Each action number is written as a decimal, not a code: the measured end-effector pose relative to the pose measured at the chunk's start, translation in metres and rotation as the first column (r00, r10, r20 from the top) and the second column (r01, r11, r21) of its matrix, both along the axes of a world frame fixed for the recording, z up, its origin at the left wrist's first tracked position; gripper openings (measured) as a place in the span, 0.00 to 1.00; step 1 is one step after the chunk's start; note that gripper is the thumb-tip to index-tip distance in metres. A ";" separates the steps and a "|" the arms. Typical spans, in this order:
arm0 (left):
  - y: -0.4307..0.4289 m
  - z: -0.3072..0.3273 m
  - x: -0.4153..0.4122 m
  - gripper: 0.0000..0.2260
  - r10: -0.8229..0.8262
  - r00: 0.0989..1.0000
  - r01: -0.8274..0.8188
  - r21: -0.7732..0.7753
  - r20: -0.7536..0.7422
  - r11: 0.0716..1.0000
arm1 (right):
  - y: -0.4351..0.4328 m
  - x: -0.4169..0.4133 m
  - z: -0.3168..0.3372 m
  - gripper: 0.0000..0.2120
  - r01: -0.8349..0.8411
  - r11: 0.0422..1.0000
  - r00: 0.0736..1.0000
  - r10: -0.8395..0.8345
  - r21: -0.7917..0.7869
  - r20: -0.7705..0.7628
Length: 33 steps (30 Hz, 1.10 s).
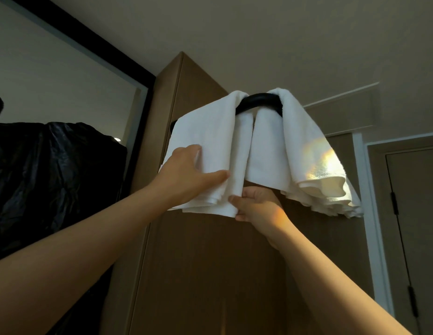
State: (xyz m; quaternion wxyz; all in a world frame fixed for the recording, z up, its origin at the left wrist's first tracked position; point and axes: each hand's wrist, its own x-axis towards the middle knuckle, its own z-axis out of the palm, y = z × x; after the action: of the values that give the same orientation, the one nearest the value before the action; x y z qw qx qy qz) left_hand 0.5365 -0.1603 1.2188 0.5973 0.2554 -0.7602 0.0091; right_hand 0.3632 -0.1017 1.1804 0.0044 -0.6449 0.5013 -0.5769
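A tall brown wardrobe (210, 262) fills the corner of the room under a pale ceiling, and a black bar (259, 101) curves out near its top. Two white towels hang over that bar side by side. My left hand (186, 175) grips the left towel (218, 131), thumb laid across its front, fingers wrapped round its outer edge. My right hand (256, 204) sits just below, fingers curled, pinching that towel's bottom hem. The right towel (283, 146) hangs untouched, with a patch of light on it. Black plastic sheeting (53, 177) hangs at far left.

We read home or hotel room: tall wooden wardrobe (210, 262), white towels (210, 141) over black ring (259, 100), panelled door (413, 213).
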 end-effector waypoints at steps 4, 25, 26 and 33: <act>0.005 -0.006 -0.004 0.25 -0.039 0.984 0.055 -0.087 0.174 0.995 | 0.005 0.003 -0.006 0.13 0.102 0.981 0.980 -0.128 -0.167 -0.154; 0.012 -0.043 0.023 0.11 -0.141 0.988 0.146 -0.097 0.058 0.985 | 0.034 0.012 -0.009 0.13 0.210 0.955 0.963 -0.239 -0.208 -0.124; 0.015 -0.044 0.027 0.14 -0.076 0.993 0.087 -0.109 0.095 0.990 | 0.040 0.009 -0.009 0.10 0.247 0.938 0.948 -0.286 -0.242 -0.141; 0.043 -0.049 0.046 0.16 0.271 0.930 -0.196 -0.287 0.250 0.938 | 0.096 -0.008 -0.013 0.11 0.418 0.819 0.800 -0.537 -0.393 -0.267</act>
State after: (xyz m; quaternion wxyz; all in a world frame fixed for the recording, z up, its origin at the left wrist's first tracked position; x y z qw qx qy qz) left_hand 0.5821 -0.1169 1.1701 0.5041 0.2609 -0.7945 0.2158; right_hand 0.3557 -0.0053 1.1676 -0.3395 -0.5832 0.5424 -0.5004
